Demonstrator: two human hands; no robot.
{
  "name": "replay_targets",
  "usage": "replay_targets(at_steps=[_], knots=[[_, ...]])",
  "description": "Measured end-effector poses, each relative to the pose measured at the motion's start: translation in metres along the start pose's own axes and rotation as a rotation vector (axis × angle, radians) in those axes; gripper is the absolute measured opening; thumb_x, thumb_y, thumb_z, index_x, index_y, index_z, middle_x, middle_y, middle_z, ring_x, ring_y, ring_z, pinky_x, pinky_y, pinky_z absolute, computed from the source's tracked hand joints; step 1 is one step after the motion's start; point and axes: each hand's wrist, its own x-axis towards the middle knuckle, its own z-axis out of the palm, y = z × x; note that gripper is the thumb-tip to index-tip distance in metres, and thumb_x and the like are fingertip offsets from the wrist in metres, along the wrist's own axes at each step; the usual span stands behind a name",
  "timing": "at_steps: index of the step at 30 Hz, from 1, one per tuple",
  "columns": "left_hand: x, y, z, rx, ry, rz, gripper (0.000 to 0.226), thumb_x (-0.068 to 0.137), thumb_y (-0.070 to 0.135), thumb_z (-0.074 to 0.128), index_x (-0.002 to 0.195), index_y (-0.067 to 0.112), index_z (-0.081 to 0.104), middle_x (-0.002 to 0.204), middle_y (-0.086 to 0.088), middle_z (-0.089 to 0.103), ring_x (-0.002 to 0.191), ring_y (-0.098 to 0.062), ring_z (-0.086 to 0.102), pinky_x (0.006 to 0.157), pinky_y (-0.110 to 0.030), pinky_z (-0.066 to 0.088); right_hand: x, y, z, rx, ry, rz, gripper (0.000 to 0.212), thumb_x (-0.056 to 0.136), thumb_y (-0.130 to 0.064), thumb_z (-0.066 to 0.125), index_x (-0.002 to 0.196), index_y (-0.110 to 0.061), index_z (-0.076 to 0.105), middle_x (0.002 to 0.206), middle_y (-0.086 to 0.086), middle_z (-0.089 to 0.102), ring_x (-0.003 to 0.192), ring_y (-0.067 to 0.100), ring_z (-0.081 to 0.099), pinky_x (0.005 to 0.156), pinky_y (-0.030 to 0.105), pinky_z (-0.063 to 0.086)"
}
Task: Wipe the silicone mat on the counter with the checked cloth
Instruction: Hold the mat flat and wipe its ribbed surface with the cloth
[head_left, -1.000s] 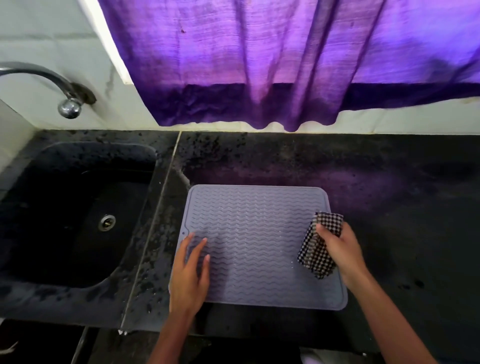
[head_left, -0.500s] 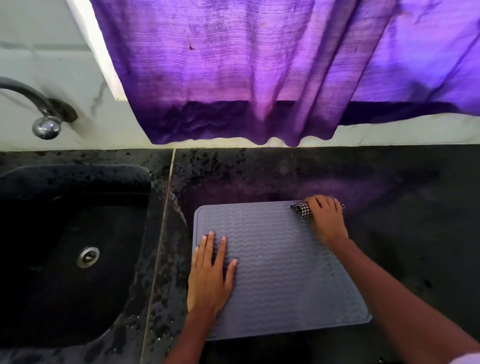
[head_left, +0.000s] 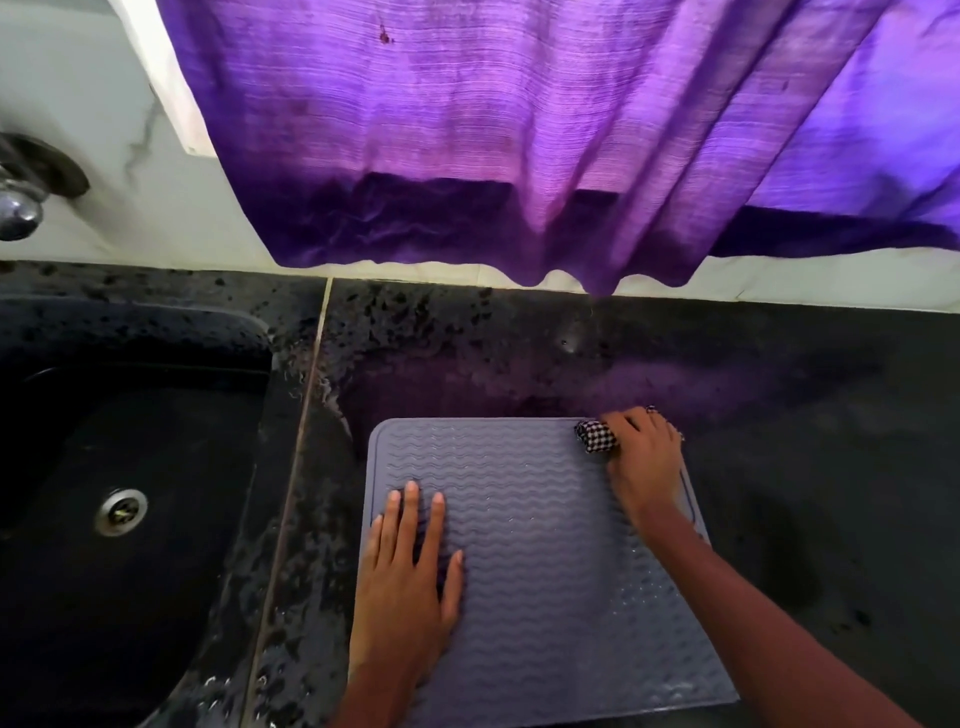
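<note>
A grey-blue silicone mat (head_left: 540, 545) with wavy ridges lies flat on the black counter (head_left: 805, 415). My left hand (head_left: 410, 582) rests flat on the mat's left part, fingers straight and spread. My right hand (head_left: 644, 457) sits at the mat's far right corner and grips the bunched black-and-white checked cloth (head_left: 597, 436), pressing it on the mat. Most of the cloth is hidden under that hand. Small water drops show on the mat's near right part.
A black sink (head_left: 119, 493) with a metal drain (head_left: 120, 512) lies to the left of the mat. A chrome tap (head_left: 21, 202) juts from the wall at far left. A purple curtain (head_left: 519, 145) hangs over the counter's back edge. The counter around the sink is wet.
My right hand has carried the cloth from the mat's right edge up to its far right corner. My left hand has shifted further onto the mat. The camera has moved closer.
</note>
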Motion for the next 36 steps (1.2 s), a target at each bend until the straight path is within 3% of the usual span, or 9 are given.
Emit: replay_targets(at_steps=[6,10,13,16,20,23,25,30,36], knots=[[0.0,-0.001,-0.002,0.005,-0.018,0.016,0.066,0.103,0.047,0.033,0.157,0.01,0.037,0.166,-0.016,0.026,0.155,-0.03,0.021,0.125,-0.04,0.013,-0.002,-0.007,0.002,0.073,0.003,-0.052,0.044,0.057,-0.002,0.058,0.097,-0.017,0.069,0.092,0.003,0.063,0.084,0.03,0.055,0.078,0.04,0.041],[0.001,0.002,-0.005,-0.01,-0.041,0.006,0.066,0.107,0.05,0.021,0.157,0.01,0.037,0.166,-0.016,0.027,0.155,-0.029,0.02,0.126,-0.038,0.012,0.003,-0.018,-0.004,0.094,-0.097,-0.091,0.053,0.049,0.007,0.071,0.097,-0.018,0.069,0.089,0.001,0.063,0.084,0.029,0.056,0.079,0.041,0.043],[0.001,0.002,-0.007,0.013,-0.057,0.009,0.067,0.108,0.05,0.017,0.156,0.009,0.038,0.166,-0.017,0.027,0.154,-0.03,0.021,0.125,-0.038,0.011,0.013,-0.017,-0.018,0.11,-0.19,-0.13,0.057,0.056,0.008,0.069,0.102,-0.026,0.066,0.091,-0.003,0.061,0.088,0.027,0.054,0.078,0.04,0.041],[0.001,0.004,-0.007,0.022,-0.065,-0.01,0.067,0.108,0.05,0.016,0.157,0.009,0.037,0.166,-0.017,0.026,0.154,-0.029,0.02,0.125,-0.038,0.01,0.018,-0.003,-0.029,0.088,-0.182,-0.057,0.055,0.063,0.004,0.066,0.107,-0.03,0.064,0.099,-0.006,0.059,0.095,0.023,0.049,0.079,0.04,0.037],[0.0,0.01,-0.002,0.023,-0.079,-0.051,0.068,0.108,0.048,0.013,0.157,0.007,0.036,0.166,-0.018,0.024,0.154,-0.032,0.02,0.125,-0.04,0.01,0.003,0.013,-0.019,0.025,-0.246,-0.029,0.039,0.079,-0.02,0.068,0.116,-0.029,0.058,0.113,-0.002,0.054,0.106,0.025,0.045,0.09,0.047,0.032],[0.001,0.011,-0.001,0.034,-0.065,-0.046,0.068,0.108,0.047,0.013,0.157,0.006,0.035,0.167,-0.018,0.024,0.155,-0.033,0.02,0.125,-0.041,0.009,-0.005,0.018,-0.004,0.071,-0.201,-0.028,0.034,0.082,-0.036,0.057,0.114,-0.027,0.058,0.114,-0.001,0.055,0.107,0.024,0.045,0.093,0.051,0.03],[0.002,0.011,-0.001,0.044,-0.062,-0.045,0.066,0.107,0.045,0.017,0.157,0.006,0.035,0.166,-0.018,0.024,0.155,-0.032,0.019,0.125,-0.041,0.009,0.001,0.013,0.001,0.107,-0.178,0.005,0.032,0.08,-0.032,0.052,0.111,-0.026,0.061,0.111,-0.001,0.056,0.105,0.024,0.045,0.091,0.05,0.029],[0.003,0.009,0.0,0.044,-0.046,-0.038,0.066,0.099,0.04,0.035,0.156,0.006,0.037,0.166,-0.017,0.026,0.155,-0.031,0.02,0.124,-0.041,0.011,0.007,-0.016,0.011,0.152,-0.178,0.056,0.036,0.072,-0.006,0.067,0.103,-0.023,0.063,0.106,-0.002,0.056,0.102,0.025,0.045,0.089,0.047,0.026],[0.002,0.009,0.001,0.051,-0.047,-0.031,0.066,0.099,0.04,0.035,0.156,0.006,0.038,0.165,-0.018,0.027,0.154,-0.033,0.023,0.125,-0.041,0.012,0.003,-0.062,0.021,0.145,-0.174,-0.009,0.046,0.065,-0.005,0.067,0.104,-0.028,0.061,0.105,-0.006,0.055,0.102,0.022,0.044,0.088,0.042,0.024]])
